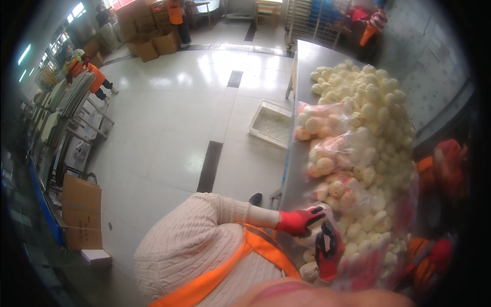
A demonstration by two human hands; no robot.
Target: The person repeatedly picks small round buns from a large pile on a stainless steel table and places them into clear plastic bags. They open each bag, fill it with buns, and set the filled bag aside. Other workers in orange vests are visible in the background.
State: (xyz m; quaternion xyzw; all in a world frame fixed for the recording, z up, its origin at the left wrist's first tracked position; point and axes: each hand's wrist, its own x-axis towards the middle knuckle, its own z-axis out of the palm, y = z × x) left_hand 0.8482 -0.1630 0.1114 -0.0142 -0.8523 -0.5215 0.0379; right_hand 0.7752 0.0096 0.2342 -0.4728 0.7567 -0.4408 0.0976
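My left hand (301,221), in a red glove with dark fingers, grips the edge of a clear plastic bag (313,240) at the near side of a metal table (310,57). My right hand (330,249), gloved the same way, has its fingers curled at the bag's other side, where its fingertip contact is partly blurred. Pale round buns (309,271) lie below the bag. Beyond my hands spreads a large heap of pale buns (370,111). Three filled bags (324,122) with red print stand in a row along the table's left side.
Across the table, red and orange clothing of people (447,169) shows at right. A white plastic crate (257,134) sits on the floor beside the table. Cardboard (82,215) stands at left near a stacked rack (71,96). Another person (96,75) stands farther back.
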